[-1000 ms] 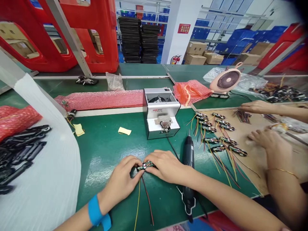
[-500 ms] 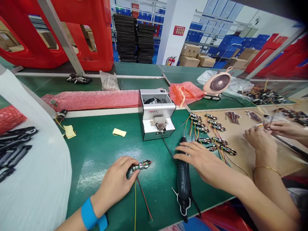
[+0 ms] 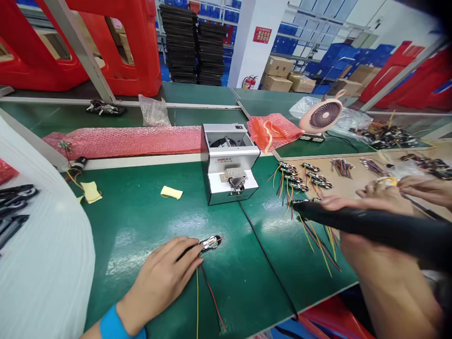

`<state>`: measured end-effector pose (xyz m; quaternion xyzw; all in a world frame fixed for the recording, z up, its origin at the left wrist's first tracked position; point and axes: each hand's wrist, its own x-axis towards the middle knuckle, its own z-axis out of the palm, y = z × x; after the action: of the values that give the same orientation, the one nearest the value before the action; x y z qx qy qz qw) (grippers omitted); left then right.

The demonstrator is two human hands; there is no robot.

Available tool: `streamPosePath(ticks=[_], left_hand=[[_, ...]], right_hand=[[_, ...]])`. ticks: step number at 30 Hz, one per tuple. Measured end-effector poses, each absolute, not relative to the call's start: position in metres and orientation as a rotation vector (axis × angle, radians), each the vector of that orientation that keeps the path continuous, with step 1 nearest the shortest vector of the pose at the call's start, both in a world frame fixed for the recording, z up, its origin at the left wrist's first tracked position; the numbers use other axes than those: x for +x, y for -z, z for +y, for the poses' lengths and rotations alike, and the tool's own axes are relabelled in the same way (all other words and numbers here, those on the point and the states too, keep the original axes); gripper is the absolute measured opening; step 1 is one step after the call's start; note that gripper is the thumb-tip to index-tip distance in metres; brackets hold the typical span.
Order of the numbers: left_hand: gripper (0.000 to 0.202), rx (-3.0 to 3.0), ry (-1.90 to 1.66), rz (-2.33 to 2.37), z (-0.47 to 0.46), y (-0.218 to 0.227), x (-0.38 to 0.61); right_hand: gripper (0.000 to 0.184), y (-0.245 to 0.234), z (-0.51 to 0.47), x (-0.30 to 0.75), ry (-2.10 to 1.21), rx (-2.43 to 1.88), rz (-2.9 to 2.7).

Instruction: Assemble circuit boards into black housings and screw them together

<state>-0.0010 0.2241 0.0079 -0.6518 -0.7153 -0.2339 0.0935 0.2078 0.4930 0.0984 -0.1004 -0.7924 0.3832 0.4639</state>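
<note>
My left hand (image 3: 164, 270) rests on the green mat, its fingers closed on the near end of a small wired circuit board (image 3: 212, 242) in a black housing. Red, black and yellow wires trail from the board toward the front edge. My right hand (image 3: 363, 256) grips a black electric screwdriver (image 3: 353, 220), raised over the right side of the bench. The screwdriver lies nearly level, tip pointing left, and hides part of the boards behind it. A silver screw feeder (image 3: 231, 162) stands beyond the board, between my hands.
Several wired boards (image 3: 296, 179) lie right of the feeder. A co-worker's hands (image 3: 383, 188) work at far right. A pink fan (image 3: 321, 115), pink bubble wrap (image 3: 141, 141) and a yellow paper piece (image 3: 172, 192) are around. A black cable (image 3: 264, 254) crosses the mat.
My right hand has picked up the electric screwdriver from the mat and swung it up and right. My left hand has shifted slightly on the circuit board, its fingers now flatter. The view has shifted slightly.
</note>
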Motion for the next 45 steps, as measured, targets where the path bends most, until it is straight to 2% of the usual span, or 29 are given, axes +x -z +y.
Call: streamPosePath(ticks=[3, 6, 13, 19, 28, 37, 45], left_hand=[[0.024, -1.929, 0.560, -2.073, 0.223, -0.005, -0.002], [0.028, -1.922, 0.472, -1.975, 0.225, -0.001, -0.003], [0.034, -1.909, 0.493, -1.949, 0.235, -0.003, -0.004], [0.035, -1.932, 0.478, -1.900, 0.232, -0.004, -0.008], [0.033, -1.971, 0.545, -1.951, 0.232, -0.001, -0.010], [0.029, -1.964, 0.749, -2.098, 0.237, -0.004, -0.002], [0.025, -1.985, 0.768, -2.143, 0.235, -0.003, -0.002]], right_hand=[[0.032, -0.121, 0.487, 0.181, -1.248, -0.167, -1.450], [0.025, -0.134, 0.479, 0.149, -1.329, -0.114, -1.381], [0.021, -0.140, 0.457, 0.076, -1.313, 0.073, -1.410], [0.018, -0.134, 0.449, 0.052, -1.221, -0.029, -1.460], [0.016, -0.128, 0.458, 0.044, -1.347, -0.090, -1.544], [0.018, -0.116, 0.421, 0.081, -1.757, -0.031, -1.485], [0.018, -0.093, 0.400, 0.077, -1.662, -0.029, -1.830]])
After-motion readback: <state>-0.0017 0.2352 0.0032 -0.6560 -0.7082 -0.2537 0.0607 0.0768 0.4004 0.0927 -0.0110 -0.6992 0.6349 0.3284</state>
